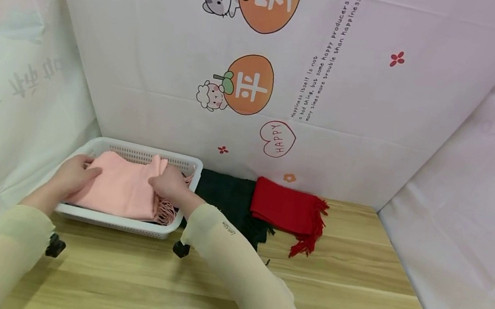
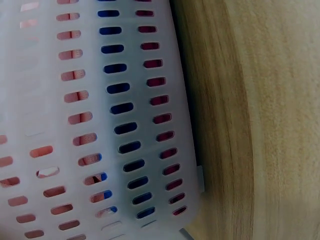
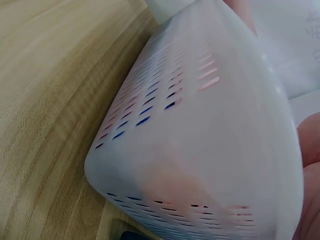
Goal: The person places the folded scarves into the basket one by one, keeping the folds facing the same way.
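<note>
A folded pink scarf (image 1: 123, 188) with fringe at its right end lies in a white slotted basket (image 1: 114, 221). My left hand (image 1: 73, 175) holds the scarf's left edge, thumb on top. At the upper right, my right hand (image 1: 171, 184) pinches a raised fold of it. The basket wall (image 2: 35, 90) fills much of the left wrist view, with pink, blue and dark red cloth showing through its slots. In the right wrist view the basket's corner (image 3: 225, 135) takes up the middle, and part of a hand shows at the right edge. Fingertips beneath the scarf are hidden.
Right of the basket lies a dark green scarf (image 1: 225, 193), partly behind my right forearm. A folded red scarf (image 1: 285, 206) with fringe overlaps it. Everything stands on a wood-grain table (image 1: 352, 288), with printed white cloth walls (image 1: 332, 150) at the back and sides.
</note>
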The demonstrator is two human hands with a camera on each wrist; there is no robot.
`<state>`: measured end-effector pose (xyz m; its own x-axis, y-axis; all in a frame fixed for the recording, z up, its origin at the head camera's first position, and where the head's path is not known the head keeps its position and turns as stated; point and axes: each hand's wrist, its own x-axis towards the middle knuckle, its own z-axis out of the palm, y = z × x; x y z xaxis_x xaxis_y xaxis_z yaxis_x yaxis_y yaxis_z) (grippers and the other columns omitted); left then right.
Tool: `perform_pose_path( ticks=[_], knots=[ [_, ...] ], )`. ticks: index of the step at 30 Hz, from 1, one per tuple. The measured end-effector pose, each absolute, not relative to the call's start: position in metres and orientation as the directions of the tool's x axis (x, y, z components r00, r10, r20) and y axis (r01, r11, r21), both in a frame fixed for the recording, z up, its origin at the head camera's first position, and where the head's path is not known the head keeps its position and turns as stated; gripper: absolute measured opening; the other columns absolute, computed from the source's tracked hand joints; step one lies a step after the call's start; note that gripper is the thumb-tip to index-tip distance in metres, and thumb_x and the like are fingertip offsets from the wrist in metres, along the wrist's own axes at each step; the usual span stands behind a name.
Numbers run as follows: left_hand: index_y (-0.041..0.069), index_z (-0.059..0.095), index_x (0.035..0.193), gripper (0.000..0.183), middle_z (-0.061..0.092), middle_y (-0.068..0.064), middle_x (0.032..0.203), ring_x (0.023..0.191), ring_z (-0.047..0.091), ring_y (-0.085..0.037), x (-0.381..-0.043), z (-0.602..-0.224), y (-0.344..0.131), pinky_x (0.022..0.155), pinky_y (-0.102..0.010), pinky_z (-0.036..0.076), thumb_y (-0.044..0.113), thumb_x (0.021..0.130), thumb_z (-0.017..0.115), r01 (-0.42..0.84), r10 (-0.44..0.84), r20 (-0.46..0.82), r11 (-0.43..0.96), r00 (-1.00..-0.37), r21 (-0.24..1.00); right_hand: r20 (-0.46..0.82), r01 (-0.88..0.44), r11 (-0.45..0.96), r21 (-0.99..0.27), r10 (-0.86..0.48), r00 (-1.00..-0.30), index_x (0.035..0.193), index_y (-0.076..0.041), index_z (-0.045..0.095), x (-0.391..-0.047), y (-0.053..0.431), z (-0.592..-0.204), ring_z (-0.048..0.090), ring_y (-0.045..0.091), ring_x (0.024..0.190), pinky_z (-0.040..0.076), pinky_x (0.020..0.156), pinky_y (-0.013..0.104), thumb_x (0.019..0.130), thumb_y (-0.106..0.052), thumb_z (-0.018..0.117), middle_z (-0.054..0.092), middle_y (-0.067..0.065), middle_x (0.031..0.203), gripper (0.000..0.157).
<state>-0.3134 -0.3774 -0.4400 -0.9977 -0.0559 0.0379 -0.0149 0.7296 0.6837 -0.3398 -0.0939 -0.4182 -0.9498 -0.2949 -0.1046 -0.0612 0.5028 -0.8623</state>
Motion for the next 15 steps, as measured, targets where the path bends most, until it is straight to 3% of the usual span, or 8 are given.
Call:
perform_pose_path(
  ticks=[8,15],
  knots=[
    [-0.031,0.027,0.153,0.071,0.039,-0.056,0.149,0.141,0.040,-0.071,-0.3189,-0.4385,-0.3726,0.117,-0.078,0.035,0.021,0.113,0.054,0.047,0.012,0.081,0.893,-0.997,0.448,-0.118,-0.079,0.562,-0.823,-0.305,-0.945,0.095,-0.006,0.066,-0.3391,-0.0952,-0.4165,0.040,0.011,0.044,0.035,0.044,0.026,0.111,-0.016,0.069,0.046,0.001,0.063,0.019],
    [-0.028,0.033,0.153,0.066,0.041,-0.055,0.147,0.140,0.042,-0.071,-0.3179,-0.4375,-0.3691,0.113,-0.080,0.038,0.022,0.114,0.052,0.033,0.010,0.060,0.922,-0.998,0.385,-0.107,-0.125,0.643,-0.755,-0.310,-0.945,0.084,-0.011,0.057,-0.3408,-0.0992,-0.4192,0.029,0.010,0.041,0.029,0.043,0.025,0.113,-0.018,0.065,0.037,-0.003,0.056,0.031]
  ],
)
